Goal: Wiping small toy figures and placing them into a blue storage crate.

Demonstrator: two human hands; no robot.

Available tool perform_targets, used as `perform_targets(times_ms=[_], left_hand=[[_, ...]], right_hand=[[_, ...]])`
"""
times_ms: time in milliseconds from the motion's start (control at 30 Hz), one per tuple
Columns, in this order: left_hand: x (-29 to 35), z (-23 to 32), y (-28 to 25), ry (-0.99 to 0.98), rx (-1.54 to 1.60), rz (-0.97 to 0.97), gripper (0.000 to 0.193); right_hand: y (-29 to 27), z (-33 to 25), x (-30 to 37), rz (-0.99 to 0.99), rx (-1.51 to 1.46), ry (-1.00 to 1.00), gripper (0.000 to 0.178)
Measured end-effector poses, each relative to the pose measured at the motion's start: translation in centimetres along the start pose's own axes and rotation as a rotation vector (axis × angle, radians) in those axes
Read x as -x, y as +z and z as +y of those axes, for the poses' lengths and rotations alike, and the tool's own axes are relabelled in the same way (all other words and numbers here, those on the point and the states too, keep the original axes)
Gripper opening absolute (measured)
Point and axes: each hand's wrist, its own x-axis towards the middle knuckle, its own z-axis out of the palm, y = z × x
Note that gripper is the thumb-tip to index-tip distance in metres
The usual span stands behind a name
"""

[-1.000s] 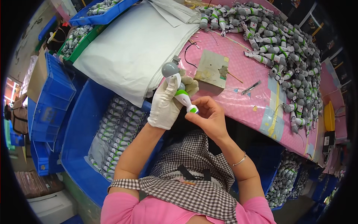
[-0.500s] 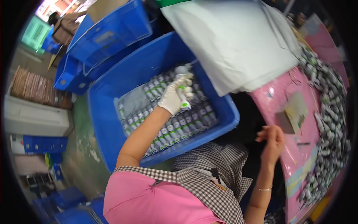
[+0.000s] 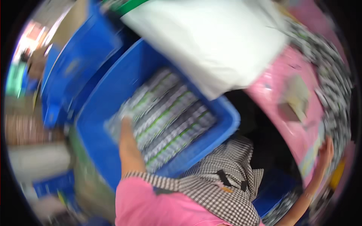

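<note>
My left hand [image 3: 126,117], mostly smeared by motion, is low at the left side of the blue tub [image 3: 226,116]. It is beside rows of small grey and white bulb-shaped pieces [image 3: 169,109] with green bands. Its fingers do not show clearly, nor whether they hold anything. A clear plastic sheet [image 3: 112,126] lies by that hand. On the right, my bare right hand [image 3: 325,150] reaches over the pink-covered table's edge, its fingers stretched out, at the near side of a long heap of similar loose pieces [image 3: 333,98]. Nothing is visible in it.
White sheeting [image 3: 215,41] hangs over the tub's far right side. A cardboard box piece [image 3: 296,100] stands on the pink table cover [image 3: 271,86]. More blue crates [image 3: 75,64] are stacked at the far left. Another container with grey pieces [image 3: 281,209] sits low at the right.
My left hand has moved left and down across the tub from its far right part; the piece it held is no longer seen there. My right hand has swung right to the heap.
</note>
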Motion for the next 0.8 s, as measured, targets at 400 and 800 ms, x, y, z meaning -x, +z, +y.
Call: perform_targets(times_ms=[400, 800], left_hand=[[11.3, 7.4, -3.3, 0.156, 0.209, 0.436, 0.046], [29.7, 31.6, -3.4, 0.847, 0.991, 0.149, 0.027]], right_hand=[[8.4, -0.1, -9.5, 0.068, 0.78, -0.692, 0.015], [15.1, -1.1, -6.7, 0.306, 0.691, -1.076, 0.028]])
